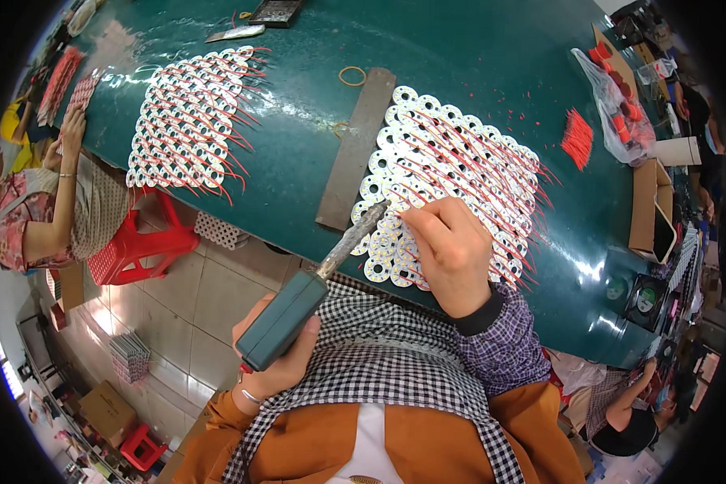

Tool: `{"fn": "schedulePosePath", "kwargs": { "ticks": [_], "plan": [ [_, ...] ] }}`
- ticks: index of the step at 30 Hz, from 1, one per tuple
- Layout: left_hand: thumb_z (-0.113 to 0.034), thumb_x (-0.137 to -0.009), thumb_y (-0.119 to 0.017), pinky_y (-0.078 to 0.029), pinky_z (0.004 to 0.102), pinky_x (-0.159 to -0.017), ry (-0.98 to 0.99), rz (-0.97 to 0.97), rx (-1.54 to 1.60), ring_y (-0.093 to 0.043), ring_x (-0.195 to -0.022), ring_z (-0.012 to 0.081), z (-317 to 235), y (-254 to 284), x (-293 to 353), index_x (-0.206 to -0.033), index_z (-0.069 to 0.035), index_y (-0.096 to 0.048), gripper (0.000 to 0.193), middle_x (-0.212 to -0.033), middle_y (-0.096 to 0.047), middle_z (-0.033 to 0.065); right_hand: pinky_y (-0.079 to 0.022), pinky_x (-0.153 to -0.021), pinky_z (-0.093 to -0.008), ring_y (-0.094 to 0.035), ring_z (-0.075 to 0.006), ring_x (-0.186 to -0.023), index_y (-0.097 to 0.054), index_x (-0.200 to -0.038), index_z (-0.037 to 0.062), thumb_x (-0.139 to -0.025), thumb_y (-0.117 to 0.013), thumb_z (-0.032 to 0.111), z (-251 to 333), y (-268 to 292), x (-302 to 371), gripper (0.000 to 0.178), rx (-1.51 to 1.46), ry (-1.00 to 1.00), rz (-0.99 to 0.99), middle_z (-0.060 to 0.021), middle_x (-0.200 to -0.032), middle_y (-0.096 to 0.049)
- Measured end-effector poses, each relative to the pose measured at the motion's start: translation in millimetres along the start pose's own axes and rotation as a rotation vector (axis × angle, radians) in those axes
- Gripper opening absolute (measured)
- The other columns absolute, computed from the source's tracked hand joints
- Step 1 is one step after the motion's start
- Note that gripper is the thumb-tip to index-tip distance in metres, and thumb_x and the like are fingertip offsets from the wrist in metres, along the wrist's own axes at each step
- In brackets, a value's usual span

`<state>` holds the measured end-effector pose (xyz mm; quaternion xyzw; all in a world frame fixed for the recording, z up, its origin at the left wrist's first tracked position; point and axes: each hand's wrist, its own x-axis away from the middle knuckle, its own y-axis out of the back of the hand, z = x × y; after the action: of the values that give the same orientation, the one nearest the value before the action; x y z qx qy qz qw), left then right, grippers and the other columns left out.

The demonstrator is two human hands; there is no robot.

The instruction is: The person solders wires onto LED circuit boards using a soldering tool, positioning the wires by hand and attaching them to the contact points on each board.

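My left hand [292,363] is wrapped round the dark green handle of a soldering iron [285,319]. Its grey, crusted shaft slants up to the right, and the tip meets the near left part of a sheet of round white LED boards [407,95]. Beside that tip, my right hand [457,254] pinches a thin red wire [402,213] between thumb and forefinger, low over the boards. Many red wires lie slantwise across the sheet. The exact contact point of wire and board is too small to make out.
Along the sheet's left edge lies a flat metal bar [355,153]. A second wired sheet [187,121] lies farther left on the green table [298,105]. At right are a red wire bundle [577,139], a plastic bag of red spools [617,105] and a cardboard box [649,210]. Other people sit at both sides.
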<state>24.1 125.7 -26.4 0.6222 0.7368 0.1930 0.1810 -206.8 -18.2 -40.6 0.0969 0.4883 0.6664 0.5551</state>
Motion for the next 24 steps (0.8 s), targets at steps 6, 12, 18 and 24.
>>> {"fn": "schedulePosePath", "kwargs": {
  "ticks": [6,12,18,24],
  "plan": [
    [-0.003,-0.079,-0.078,-0.055,0.0308,-0.065,0.024,0.008,0.008,-0.070,-0.074,0.0262,2.0,-1.0,3.8,-0.102,0.005,-0.072,0.025,-0.095,-0.071,0.0172,-0.050,-0.068,-0.0371,-0.061,-0.0254,-0.079,-0.070,-0.091,0.0049,-0.073,-0.072,-0.004,6.5,2.7,-2.4,0.020,-0.058,-0.020,-0.037,-0.0059,-0.083,-0.059],
    [-0.002,-0.079,-0.078,-0.056,0.0309,-0.066,0.018,0.011,-0.001,-0.071,-0.075,0.0261,4.5,0.5,7.4,-0.102,0.005,-0.072,0.025,-0.095,-0.071,0.0176,-0.048,-0.068,-0.0378,-0.059,-0.0250,-0.078,-0.070,-0.090,0.0049,-0.074,-0.074,-0.003,7.5,-0.2,-3.3,0.018,-0.066,0.022,-0.032,-0.0058,-0.082,-0.059],
    [0.002,-0.078,-0.078,-0.056,0.0309,-0.069,0.047,0.021,0.068,-0.071,-0.076,0.0253,6.4,-1.9,7.9,-0.099,0.004,-0.072,0.023,-0.094,-0.071,0.0161,-0.048,-0.068,-0.0378,-0.060,-0.0246,-0.077,-0.070,-0.090,0.0049,-0.074,-0.074,-0.003,5.8,-5.5,-1.8,0.018,-0.061,0.026,-0.019,-0.0055,-0.081,-0.059],
    [0.002,-0.078,-0.077,-0.056,0.0311,-0.070,-0.019,0.044,-0.019,-0.069,-0.075,0.0243,-2.1,-1.2,-0.2,-0.098,0.002,-0.072,0.021,-0.090,-0.069,0.0128,-0.047,-0.068,-0.0375,-0.060,-0.0245,-0.077,-0.070,-0.090,0.0045,-0.075,-0.074,-0.002,6.9,-5.2,-2.7,0.017,-0.046,0.019,0.000,-0.0054,-0.081,-0.059]
  ]
}}
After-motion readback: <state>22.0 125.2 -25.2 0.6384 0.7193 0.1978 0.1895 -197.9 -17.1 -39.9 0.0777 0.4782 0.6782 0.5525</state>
